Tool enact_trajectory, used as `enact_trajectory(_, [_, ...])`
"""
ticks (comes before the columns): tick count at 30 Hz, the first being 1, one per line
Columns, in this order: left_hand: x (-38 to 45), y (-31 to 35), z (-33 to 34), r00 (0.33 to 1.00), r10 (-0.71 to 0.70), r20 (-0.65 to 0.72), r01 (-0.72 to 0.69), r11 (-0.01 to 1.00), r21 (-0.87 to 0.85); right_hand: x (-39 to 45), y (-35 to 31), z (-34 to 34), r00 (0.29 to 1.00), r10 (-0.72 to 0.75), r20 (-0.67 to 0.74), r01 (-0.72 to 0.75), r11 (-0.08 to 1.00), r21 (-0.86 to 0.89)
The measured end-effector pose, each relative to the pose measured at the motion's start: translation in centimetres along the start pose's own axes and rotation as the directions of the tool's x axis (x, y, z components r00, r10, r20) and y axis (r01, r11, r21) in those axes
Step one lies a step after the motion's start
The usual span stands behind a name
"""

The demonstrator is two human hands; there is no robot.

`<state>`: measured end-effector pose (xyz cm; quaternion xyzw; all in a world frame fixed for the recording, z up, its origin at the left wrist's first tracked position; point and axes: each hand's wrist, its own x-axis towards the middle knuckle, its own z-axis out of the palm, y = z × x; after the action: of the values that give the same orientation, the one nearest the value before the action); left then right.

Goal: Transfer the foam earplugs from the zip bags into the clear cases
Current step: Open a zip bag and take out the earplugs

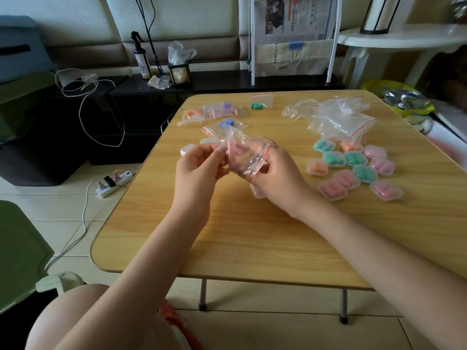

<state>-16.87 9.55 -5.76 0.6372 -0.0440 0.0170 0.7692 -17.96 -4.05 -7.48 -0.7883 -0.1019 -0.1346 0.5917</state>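
Pink earplugs (236, 150) sit in an unlabelled zip bag (242, 154) pinched by left hand (195, 170) and right hand (275, 178); newspaper (290, 34) print unreadable.

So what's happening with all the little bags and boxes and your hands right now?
Left hand: pinching the held bag.
Right hand: gripping the held bag.
Held bag: lifted off the table, pink earplugs inside.
Filled cases: lying on the table, earplugs inside.
Empty bags: crumpled in a pile.
Green earplug bag: untouched, still full.
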Motion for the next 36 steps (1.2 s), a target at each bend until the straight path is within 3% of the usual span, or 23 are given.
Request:
enact_trajectory(7, [0.1,-0.2,0.5,0.989,-0.133,-0.070,0.122,0.983,-0.135,-0.1,-0.1,0.1,0.975,-0.203,-0.092,0.178,0.958,-0.224])
enact_trajectory(12, [-0.3,-0.2,0.5,0.997,0.000,-0.083,0.008,0.996,0.091,0.2,0.6,0.1,0.980,-0.196,-0.048,0.176,0.948,-0.266])
enact_trajectory(15, [-0.5,-0.4,0.6,0.996,0.051,-0.072,-0.033,0.973,0.230,0.2,0.6,0.2,0.979,-0.200,-0.024,0.192,0.961,-0.199])
enact_trajectory(19, [-0.6,-0.2,0.7,0.996,0.022,-0.085,-0.002,0.973,0.229,0.3,1.0,0.2,0.977,-0.212,-0.018,0.204,0.957,-0.207])
enact_trajectory(27, [-0.8,-0.1,0.4,0.993,0.063,-0.096,-0.035,0.962,0.270,0.2,1.2,-0.3,0.948,-0.309,0.069,0.309,0.855,-0.417])
enact_trajectory(29, [-0.9,-0.2,0.5,0.987,0.143,-0.079,-0.101,0.916,0.388,0.2,1.4,-0.2,0.965,-0.253,0.069,0.260,0.891,-0.372])
enact_trajectory(32, [-1.2,-0.5,0.6,0.975,0.215,-0.060,-0.153,0.840,0.520,-0.1,1.0,0.0,0.967,-0.245,0.062,0.251,0.960,-0.126])
enact_trajectory(36, [-1.1,-0.2,0.7,0.980,0.165,-0.109,-0.108,0.910,0.400,-0.2,0.0,0.2,0.993,-0.102,-0.064,0.109,0.988,0.113])
